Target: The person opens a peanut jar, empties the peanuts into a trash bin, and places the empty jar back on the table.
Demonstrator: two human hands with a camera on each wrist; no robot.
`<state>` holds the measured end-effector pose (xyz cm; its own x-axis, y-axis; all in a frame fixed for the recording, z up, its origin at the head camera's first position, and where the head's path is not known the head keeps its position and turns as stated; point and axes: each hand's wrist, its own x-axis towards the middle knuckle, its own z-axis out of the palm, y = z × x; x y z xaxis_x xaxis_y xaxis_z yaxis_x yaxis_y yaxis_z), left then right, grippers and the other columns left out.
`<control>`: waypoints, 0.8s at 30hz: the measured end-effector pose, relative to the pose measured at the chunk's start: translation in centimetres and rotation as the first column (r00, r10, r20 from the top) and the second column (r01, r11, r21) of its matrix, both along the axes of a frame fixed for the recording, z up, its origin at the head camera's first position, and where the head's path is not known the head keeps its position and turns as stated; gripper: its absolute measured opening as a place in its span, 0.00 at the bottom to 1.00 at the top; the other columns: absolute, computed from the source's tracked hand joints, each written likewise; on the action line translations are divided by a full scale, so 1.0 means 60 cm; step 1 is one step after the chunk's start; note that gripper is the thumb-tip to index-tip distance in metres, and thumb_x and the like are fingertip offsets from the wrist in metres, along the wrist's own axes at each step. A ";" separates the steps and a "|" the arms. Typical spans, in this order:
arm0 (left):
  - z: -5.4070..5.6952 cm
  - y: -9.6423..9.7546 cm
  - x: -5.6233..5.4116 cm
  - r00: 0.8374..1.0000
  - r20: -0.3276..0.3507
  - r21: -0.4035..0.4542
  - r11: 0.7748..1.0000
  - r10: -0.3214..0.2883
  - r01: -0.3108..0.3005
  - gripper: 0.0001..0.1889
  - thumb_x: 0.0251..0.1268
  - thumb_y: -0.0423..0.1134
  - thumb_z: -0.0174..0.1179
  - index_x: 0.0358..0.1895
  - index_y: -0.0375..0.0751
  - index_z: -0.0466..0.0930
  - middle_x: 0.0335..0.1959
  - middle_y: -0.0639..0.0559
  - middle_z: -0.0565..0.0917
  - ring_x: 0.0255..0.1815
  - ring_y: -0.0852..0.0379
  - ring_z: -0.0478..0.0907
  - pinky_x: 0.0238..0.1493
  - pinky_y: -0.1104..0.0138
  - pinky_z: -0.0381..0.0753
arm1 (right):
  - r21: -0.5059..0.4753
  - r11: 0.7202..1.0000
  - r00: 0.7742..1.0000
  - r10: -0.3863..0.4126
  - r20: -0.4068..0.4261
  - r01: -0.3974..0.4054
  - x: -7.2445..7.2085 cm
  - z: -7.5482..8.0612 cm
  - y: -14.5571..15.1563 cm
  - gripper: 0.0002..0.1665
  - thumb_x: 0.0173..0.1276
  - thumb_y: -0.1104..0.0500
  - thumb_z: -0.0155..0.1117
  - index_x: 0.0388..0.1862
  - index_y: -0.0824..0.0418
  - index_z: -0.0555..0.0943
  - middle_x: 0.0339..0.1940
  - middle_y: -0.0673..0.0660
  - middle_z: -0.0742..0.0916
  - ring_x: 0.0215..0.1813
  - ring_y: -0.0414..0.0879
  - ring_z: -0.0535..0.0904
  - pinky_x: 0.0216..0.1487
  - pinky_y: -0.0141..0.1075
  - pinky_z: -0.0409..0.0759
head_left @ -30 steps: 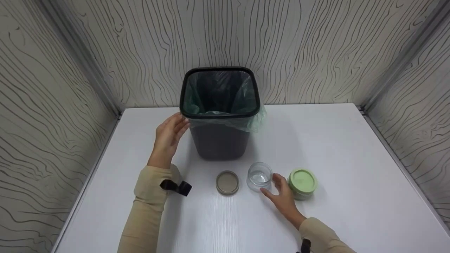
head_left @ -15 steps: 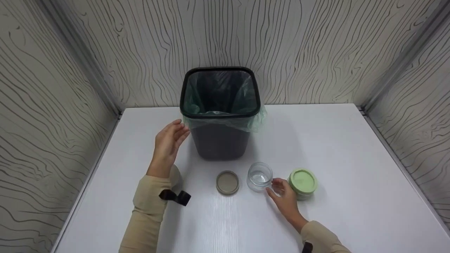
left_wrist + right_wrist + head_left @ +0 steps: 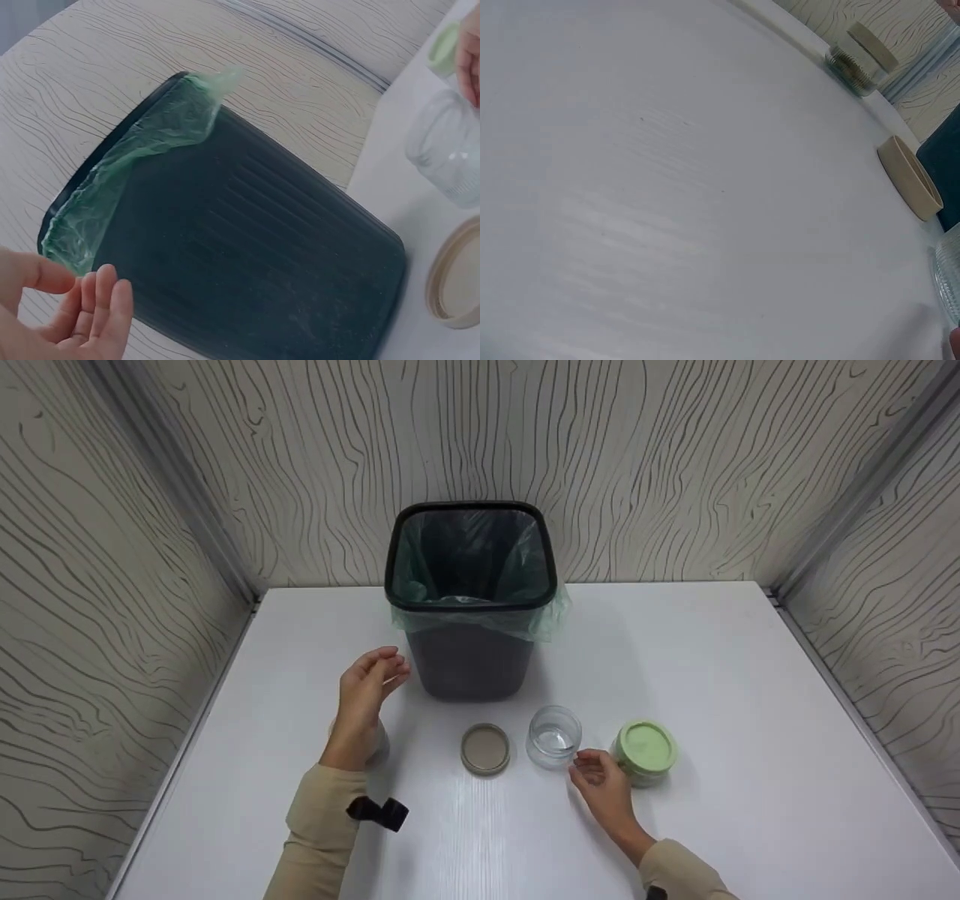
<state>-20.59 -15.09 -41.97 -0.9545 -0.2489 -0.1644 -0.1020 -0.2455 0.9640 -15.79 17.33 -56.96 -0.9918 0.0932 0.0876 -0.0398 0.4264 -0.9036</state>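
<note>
My left hand (image 3: 364,701) hovers left of a dark trash bin (image 3: 471,664), holding nothing, its fingers loosely bent. Under its wrist is a jar with a beige lid (image 3: 874,46), largely hidden in the head view; something brownish shows inside its glass (image 3: 847,69). Next to an open glass jar (image 3: 553,737) is my right hand (image 3: 606,791), fingers loosely curled around nothing. Whether its fingertips touch the glass is unclear. A loose beige lid (image 3: 485,750) lies left of the open jar. To the right stands a jar with a green lid (image 3: 646,748).
A pale green bag (image 3: 551,611) lines the bin and hangs over its black rim (image 3: 472,606). The bin stands at the back of a white table (image 3: 712,675). Wood-patterned panels (image 3: 637,472) rise behind and at both sides.
My left hand has left the bin's rim and come down toward me. The right hand has drawn back slightly from the open jar, which has stayed in place.
</note>
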 end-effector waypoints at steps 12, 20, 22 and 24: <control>-0.035 0.008 0.022 0.999 -0.013 -0.141 0.989 -0.035 0.033 0.14 0.70 0.31 0.49 0.53 0.26 0.73 0.37 0.55 0.82 0.38 0.67 0.81 0.48 0.75 0.85 | -0.032 0.999 0.998 0.020 0.053 -0.019 0.006 0.001 -0.004 0.10 0.62 0.69 0.64 0.43 0.72 0.79 0.41 0.66 0.86 0.37 0.25 0.76 0.43 0.21 0.81; -0.059 0.020 0.039 0.998 -0.041 -0.184 0.982 -0.046 0.037 0.13 0.70 0.30 0.49 0.51 0.23 0.73 0.39 0.50 0.83 0.40 0.65 0.81 0.50 0.73 0.85 | -0.037 0.999 0.996 0.027 0.083 -0.024 0.016 0.003 -0.012 0.09 0.63 0.67 0.64 0.42 0.70 0.80 0.39 0.64 0.86 0.36 0.26 0.76 0.41 0.21 0.81; -0.064 0.022 0.043 0.998 -0.050 -0.208 0.978 -0.042 0.031 0.13 0.70 0.30 0.49 0.51 0.23 0.73 0.41 0.45 0.83 0.40 0.66 0.81 0.50 0.73 0.85 | -0.031 0.999 0.996 0.034 0.084 -0.032 0.018 0.004 -0.015 0.09 0.63 0.67 0.64 0.41 0.70 0.80 0.39 0.63 0.86 0.35 0.26 0.76 0.40 0.21 0.81; -0.068 0.024 0.047 0.998 -0.058 -0.240 0.971 -0.025 0.010 0.13 0.70 0.30 0.49 0.50 0.23 0.74 0.44 0.40 0.83 0.40 0.66 0.81 0.49 0.75 0.84 | -0.038 0.999 0.996 0.040 0.083 -0.037 0.019 0.004 -0.019 0.08 0.63 0.67 0.64 0.40 0.69 0.80 0.38 0.63 0.86 0.35 0.26 0.76 0.40 0.22 0.81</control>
<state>-17.78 -13.64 -46.05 -0.9653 -0.2573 -0.0444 -0.0446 -0.0052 0.9990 -14.63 16.21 -56.74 -0.9984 0.0565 0.0011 0.0212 0.3933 -0.9192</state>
